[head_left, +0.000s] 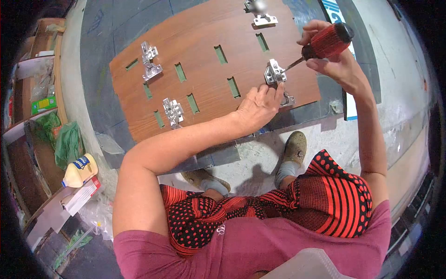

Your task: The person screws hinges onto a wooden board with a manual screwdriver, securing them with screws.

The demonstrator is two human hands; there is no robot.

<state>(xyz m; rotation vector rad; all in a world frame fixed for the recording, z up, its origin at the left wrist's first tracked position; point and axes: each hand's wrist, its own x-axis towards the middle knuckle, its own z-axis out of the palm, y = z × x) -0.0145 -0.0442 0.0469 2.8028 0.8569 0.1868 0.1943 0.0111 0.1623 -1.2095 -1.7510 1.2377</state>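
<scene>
A brown wooden board [204, 58] with several rectangular slots lies below my hands. My right hand [335, 58] is wrapped round a red screwdriver [325, 43] with a black end, its tip at a metal hinge [275, 72] near the board's right side. The fingers of my left hand [262, 106] are bent together against the lower edge of that hinge. Whether they pinch a small part cannot be made out. Other metal hinges sit at the board's top [262, 13], upper left [150, 61] and lower left [173, 112].
On the left, wooden compartments [60, 79] hold bags and packets. A green plastic bag [68, 144] and a yellowish bottle [80, 171] lie beside them. My feet in clogs [295, 148] are below the board. A blue-white strip [350, 106] lies at the right.
</scene>
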